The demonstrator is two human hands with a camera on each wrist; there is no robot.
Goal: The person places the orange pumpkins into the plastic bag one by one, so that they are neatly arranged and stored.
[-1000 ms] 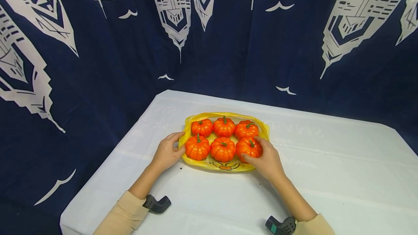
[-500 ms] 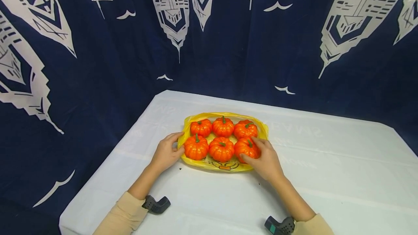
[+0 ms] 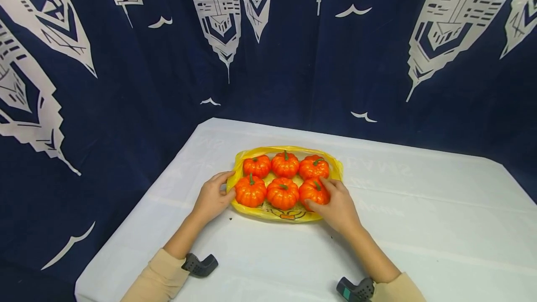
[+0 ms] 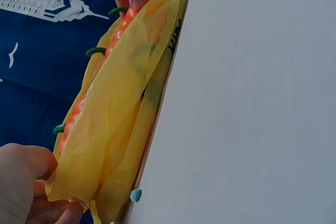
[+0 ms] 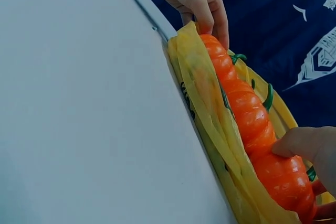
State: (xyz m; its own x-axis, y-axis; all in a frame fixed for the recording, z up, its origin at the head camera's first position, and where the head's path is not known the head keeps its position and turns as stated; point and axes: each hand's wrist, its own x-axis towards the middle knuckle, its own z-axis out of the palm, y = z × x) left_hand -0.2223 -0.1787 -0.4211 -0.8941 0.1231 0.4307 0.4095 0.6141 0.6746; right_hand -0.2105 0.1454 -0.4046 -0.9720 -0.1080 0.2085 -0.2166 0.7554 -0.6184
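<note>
Small glossy orange pumpkins with green stems lie in two rows of three in the head view. They sit in a yellow plastic bag whose mouth is spread open around them. My right hand grips the near-right pumpkin, thumb in front and fingers behind. At the bag's left end, my left hand pinches the yellow plastic beside the near-left pumpkin. The left wrist view shows the bag's side wall, with stems above its rim. What lies beneath the pumpkins is mostly hidden.
A white cloth covers the table, which stretches away to the right of the bag. Behind it hangs a dark blue curtain with white building shapes. Each forearm wears a dark wrist device.
My right hand and its pumpkin have shifted slightly left, closer to the neighbouring pumpkin. The left hand keeps its place on the bag. The head view has drifted a little.
</note>
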